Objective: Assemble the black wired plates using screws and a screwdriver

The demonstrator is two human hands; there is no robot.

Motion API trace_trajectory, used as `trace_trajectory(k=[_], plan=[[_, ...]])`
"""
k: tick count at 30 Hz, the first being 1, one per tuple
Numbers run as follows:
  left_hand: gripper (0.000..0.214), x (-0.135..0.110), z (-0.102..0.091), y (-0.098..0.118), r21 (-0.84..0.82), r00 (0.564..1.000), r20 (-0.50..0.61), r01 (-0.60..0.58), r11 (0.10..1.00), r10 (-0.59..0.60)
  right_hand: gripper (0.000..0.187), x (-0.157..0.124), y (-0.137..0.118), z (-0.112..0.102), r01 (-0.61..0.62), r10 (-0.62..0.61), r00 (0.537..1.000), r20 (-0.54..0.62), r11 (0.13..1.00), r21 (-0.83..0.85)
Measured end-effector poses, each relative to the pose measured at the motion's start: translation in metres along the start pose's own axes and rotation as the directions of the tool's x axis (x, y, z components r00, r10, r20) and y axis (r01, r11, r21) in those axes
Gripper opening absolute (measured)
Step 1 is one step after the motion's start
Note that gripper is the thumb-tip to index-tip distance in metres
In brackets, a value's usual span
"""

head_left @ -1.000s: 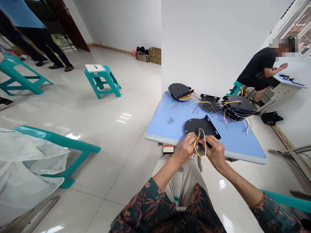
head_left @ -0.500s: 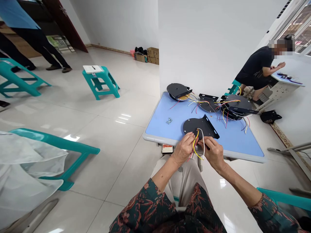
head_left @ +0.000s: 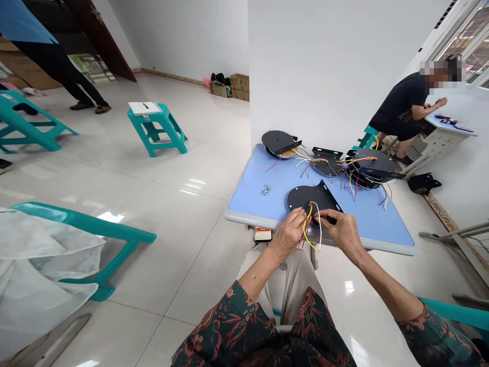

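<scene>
In front of me, at the near edge of the blue-topped table, lies a black metal disc with wires [head_left: 305, 196], a slotted bracket along its right side. Yellow, white and red wires [head_left: 320, 229] come out of its middle and hang over the table edge. My left hand [head_left: 288, 234] is closed at the disc's near rim, fingertips beside the red and yellow wires. To the right of the wires, my right hand [head_left: 342, 232] pinches close to the rim and bracket. Whatever lies between its fingertips is hidden.
Several similar black wired discs [head_left: 280, 142] line the far side of the table [head_left: 248, 183]. Small screws [head_left: 265, 189] lie in a pile at left. A green stool [head_left: 156, 127] stands on the floor. A person [head_left: 408, 102] sits at another table, far right.
My right hand has shifted slightly right and up, its fingers more extended at the disc's rim. My left hand and the disc stay almost in place.
</scene>
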State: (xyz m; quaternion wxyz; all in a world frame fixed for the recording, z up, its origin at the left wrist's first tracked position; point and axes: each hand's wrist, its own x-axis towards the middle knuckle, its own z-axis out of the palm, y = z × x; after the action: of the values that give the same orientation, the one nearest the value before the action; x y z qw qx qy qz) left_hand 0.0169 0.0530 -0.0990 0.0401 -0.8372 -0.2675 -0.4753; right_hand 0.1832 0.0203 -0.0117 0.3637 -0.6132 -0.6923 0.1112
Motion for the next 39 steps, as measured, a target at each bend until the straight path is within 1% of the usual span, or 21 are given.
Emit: trace_trajectory(k=[3,6,8,10,13,16,18,21,24,27,29,32,35,39], plan=[[0.023,-0.001,0.0,0.0,-0.001,1.0,0.017,0.009,1.0,-0.009,0.019,-0.002,-0.001,0.0,0.037,-0.037,0.999,-0.002,0.999,-0.002],[0.024,-0.002,0.0,-0.001,0.002,1.0,0.028,0.003,1.0,-0.003,0.021,-0.01,0.0,0.003,0.155,-0.155,0.988,-0.011,0.987,-0.041],[0.024,-0.002,-0.001,-0.001,-0.001,0.999,0.031,-0.006,1.0,0.006,0.023,-0.016,0.003,0.007,0.259,-0.263,0.965,-0.022,0.96,-0.111],[0.024,-0.003,-0.001,-0.001,-0.006,0.999,0.033,-0.008,1.0,0.008,0.025,-0.022,0.007,0.012,0.339,-0.356,0.934,-0.042,0.915,-0.22],[0.024,-0.003,-0.001,0.0,-0.005,1.0,0.023,0.004,1.0,-0.004,0.027,-0.028,0.011,0.017,0.396,-0.447,0.893,-0.061,0.841,-0.37],[0.022,-0.003,0.0,0.0,0.001,1.0,0.004,0.009,1.0,-0.009,0.028,-0.03,0.012,0.018,0.448,-0.518,0.854,-0.05,0.782,-0.433],[0.022,-0.003,0.001,-0.001,-0.001,1.0,0.012,0.005,1.0,-0.005,0.03,-0.03,0.012,0.017,0.48,-0.55,0.835,-0.024,0.748,-0.458],[0.024,-0.003,0.001,-0.001,-0.005,1.0,0.02,0.009,1.0,-0.009,0.034,-0.029,0.012,0.015,0.49,-0.556,0.831,0.011,0.722,-0.489],[0.022,-0.003,0.002,-0.001,-0.008,1.0,-0.01,0.006,1.0,-0.006,0.033,-0.029,0.011,0.015,0.482,-0.553,0.833,0.001,0.724,-0.493],[0.024,-0.004,0.002,-0.001,-0.013,1.0,0.002,0.013,1.0,-0.013,0.034,-0.03,0.012,0.014,0.492,-0.56,0.829,0.0,0.729,-0.477],[0.026,-0.004,0.002,-0.001,-0.015,1.0,0.023,0.018,1.0,-0.018,0.037,-0.03,0.012,0.013,0.49,-0.544,0.839,0.02,0.738,-0.464],[0.026,-0.003,0.001,0.0,-0.002,1.0,0.02,0.022,1.0,-0.022,0.036,-0.03,0.013,0.012,0.482,-0.516,0.856,0.038,0.769,-0.42],[0.024,-0.003,0.002,0.0,0.013,1.0,0.009,0.022,1.0,-0.022,0.033,-0.029,0.014,0.013,0.483,-0.517,0.856,0.016,0.787,-0.384],[0.025,-0.004,0.004,0.0,0.012,0.999,0.028,0.035,0.999,-0.035,0.029,-0.03,0.017,0.017,0.458,-0.502,0.864,-0.032,0.811,-0.364]])
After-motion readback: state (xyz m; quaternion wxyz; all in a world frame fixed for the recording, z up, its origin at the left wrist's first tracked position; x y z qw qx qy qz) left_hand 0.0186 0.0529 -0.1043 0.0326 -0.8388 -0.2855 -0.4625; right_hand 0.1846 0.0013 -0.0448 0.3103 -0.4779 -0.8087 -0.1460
